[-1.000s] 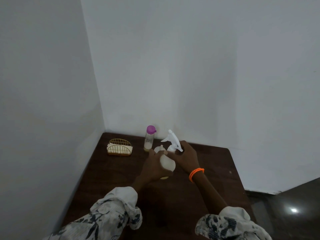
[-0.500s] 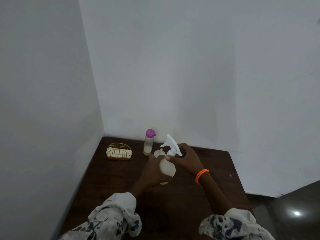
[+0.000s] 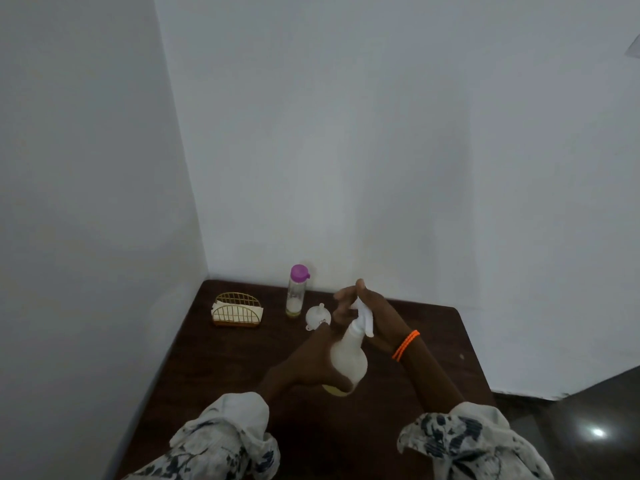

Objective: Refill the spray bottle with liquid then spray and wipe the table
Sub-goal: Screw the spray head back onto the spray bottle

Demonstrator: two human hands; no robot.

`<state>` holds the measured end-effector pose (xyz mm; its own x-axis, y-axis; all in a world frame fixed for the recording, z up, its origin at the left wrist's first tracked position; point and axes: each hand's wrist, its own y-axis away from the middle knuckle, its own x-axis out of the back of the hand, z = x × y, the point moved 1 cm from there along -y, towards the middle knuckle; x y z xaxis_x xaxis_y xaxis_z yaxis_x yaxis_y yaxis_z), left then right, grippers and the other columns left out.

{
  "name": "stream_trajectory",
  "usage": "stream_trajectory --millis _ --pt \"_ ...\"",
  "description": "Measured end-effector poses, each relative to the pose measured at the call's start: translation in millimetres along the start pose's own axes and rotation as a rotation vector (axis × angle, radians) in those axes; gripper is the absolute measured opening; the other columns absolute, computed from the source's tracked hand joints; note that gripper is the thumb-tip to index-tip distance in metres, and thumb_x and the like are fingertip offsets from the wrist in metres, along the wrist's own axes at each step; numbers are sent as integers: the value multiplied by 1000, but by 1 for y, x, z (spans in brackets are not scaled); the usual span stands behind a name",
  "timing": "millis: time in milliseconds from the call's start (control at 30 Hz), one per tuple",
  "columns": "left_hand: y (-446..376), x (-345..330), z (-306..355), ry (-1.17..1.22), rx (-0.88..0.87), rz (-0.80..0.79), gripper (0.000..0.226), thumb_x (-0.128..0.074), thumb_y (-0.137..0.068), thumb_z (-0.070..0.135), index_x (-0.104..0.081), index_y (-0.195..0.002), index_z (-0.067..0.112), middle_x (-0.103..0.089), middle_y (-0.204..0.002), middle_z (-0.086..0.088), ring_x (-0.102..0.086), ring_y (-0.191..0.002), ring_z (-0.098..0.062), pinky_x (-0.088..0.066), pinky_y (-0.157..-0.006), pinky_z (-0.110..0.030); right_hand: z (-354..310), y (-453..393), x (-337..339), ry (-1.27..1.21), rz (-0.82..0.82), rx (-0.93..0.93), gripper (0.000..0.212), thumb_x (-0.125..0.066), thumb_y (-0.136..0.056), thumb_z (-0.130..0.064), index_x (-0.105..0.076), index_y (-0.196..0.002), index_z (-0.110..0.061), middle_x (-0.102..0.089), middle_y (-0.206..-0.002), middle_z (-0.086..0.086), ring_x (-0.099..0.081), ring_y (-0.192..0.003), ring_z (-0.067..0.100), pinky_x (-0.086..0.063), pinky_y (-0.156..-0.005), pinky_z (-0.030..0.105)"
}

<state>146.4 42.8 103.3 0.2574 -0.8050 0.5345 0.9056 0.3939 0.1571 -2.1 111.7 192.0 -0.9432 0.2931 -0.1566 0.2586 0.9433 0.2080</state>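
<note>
Dark wooden table (image 3: pixel 214 368) set into a white corner.
Near its far edge stand a gold wire holder (image 3: pixel 237 310) with napkins, a clear bottle (image 3: pixel 296 292) with a purple cap, and a small white funnel (image 3: pixel 317 317).

Two plain white walls (image 3: pixel 346 133) met in a corner at the far left, their paint unmarked and evenly lit in a dim, greyish light. A dark brown wooden desk (image 3: pixel 214 368) stood pushed into that corner, its far and left edges against the walls. To the right of the desk lay a dark, glossy floor (image 3: pixel 595 403), which carried one small bright reflection of a lamp. A pale skirting strip ran along the wall's foot there.
</note>
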Motion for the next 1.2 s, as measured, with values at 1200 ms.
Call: stream_trajectory --millis 1200 --pt "-13 12 -2 -73 57 236 106 -93 -60 47 -38 -147 24 -34 -126 8 -40 -120 -12 -45 -95 -28 13 6 20 112 210 74 39 -56 -89 -1 -61 -126 -13 -70 -115 15 -69 -105 33 -59 -86 46"
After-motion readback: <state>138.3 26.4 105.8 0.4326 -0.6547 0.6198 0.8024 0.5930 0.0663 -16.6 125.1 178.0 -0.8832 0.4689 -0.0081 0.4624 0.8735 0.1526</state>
